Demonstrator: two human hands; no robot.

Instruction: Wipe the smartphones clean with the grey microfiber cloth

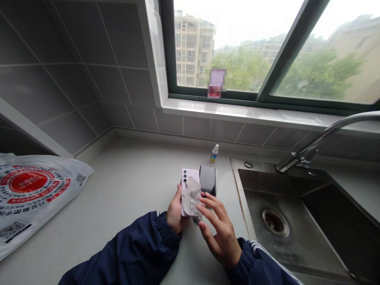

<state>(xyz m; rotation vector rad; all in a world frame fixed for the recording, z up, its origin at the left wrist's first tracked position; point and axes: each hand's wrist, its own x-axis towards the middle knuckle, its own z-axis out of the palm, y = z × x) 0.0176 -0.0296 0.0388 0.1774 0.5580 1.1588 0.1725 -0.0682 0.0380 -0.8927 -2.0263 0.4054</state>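
My left hand (175,211) holds a pale lilac phone (191,174), back side up with its camera lenses showing. My right hand (218,227) presses a small grey cloth (190,196) against the phone's back with its fingertips. A second phone (207,180), black, lies flat on the counter just right of the lilac one, its near end by my right fingers. Both my sleeves are dark navy.
A small white and blue bottle (214,153) stands by the back wall. A steel sink (285,221) with a tap (320,140) lies to the right. A white plastic bag (32,194) with red print covers the counter's left side. A window runs above.
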